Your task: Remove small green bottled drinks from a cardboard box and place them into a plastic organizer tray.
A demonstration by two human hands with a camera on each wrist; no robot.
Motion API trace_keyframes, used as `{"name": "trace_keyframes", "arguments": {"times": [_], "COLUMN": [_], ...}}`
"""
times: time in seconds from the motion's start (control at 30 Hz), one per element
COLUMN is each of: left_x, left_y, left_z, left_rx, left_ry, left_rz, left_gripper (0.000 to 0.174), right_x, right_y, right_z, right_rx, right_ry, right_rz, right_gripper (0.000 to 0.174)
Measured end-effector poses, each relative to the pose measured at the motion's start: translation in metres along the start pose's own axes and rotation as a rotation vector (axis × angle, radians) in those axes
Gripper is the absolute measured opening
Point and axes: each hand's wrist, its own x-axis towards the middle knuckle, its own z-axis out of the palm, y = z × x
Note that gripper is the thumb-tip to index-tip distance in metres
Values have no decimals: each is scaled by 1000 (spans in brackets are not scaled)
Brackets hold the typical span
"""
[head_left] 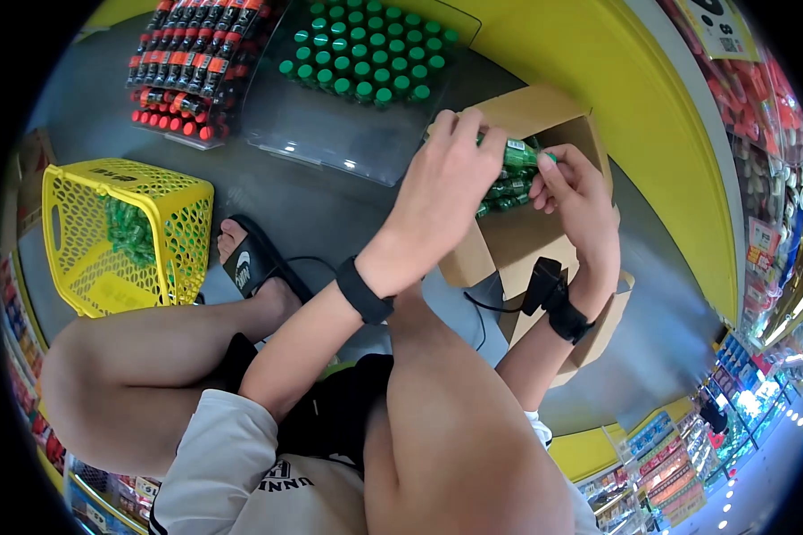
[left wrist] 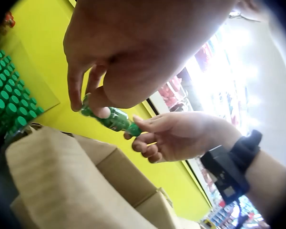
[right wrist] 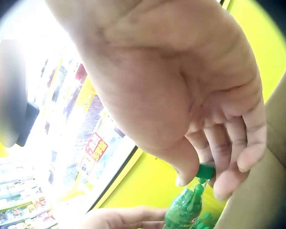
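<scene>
Above the open cardboard box (head_left: 544,234), both hands hold one small green bottle (head_left: 518,153). My left hand (head_left: 451,174) grips it by the base end, thumb on one side and fingers on the other. At the other end, the thumb and fingers of my right hand (head_left: 582,192) pinch the green cap (right wrist: 206,171). The bottle lies tilted between the two hands in the left wrist view. More green bottles (head_left: 507,194) lie in the box just beneath, partly hidden by the hands.
Rows of green-capped bottles (head_left: 366,53) stand in a clear tray (head_left: 321,152) beyond the box. Dark bottles with red caps (head_left: 192,58) are stacked beside it. A yellow basket (head_left: 156,192) containing green bottles stands at left, near a sandalled foot (head_left: 250,259). A yellow panel (head_left: 678,160) runs along the right.
</scene>
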Motion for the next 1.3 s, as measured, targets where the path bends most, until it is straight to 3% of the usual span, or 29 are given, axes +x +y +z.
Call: {"name": "trace_keyframes", "arguments": {"times": [0.07, 0.13, 0.4, 0.9, 1.3], "left_x": [-2, -7, -23, -39, -38], "left_y": [-13, -26, -81, -124, -145], "left_z": [-3, -3, 11, 30, 47], "left_rx": [27, 85, 191, -173, -311], "left_ry": [10, 92, 212, 162, 144], "left_rz": [-2, 28, 30, -261, -366], "left_gripper": [43, 40, 36, 37, 36], "right_x": [0, 2, 17, 52, 71], "right_y": [-12, -23, -47, -25, -16], "right_z": [17, 36, 87, 145, 160], "right_rx": [-58, -144, -353, -477, -704], "right_ry": [83, 189, 141, 114, 188], "right_rz": [-31, -177, -350, -422, -408], "right_gripper": [24, 27, 20, 23, 24]}}
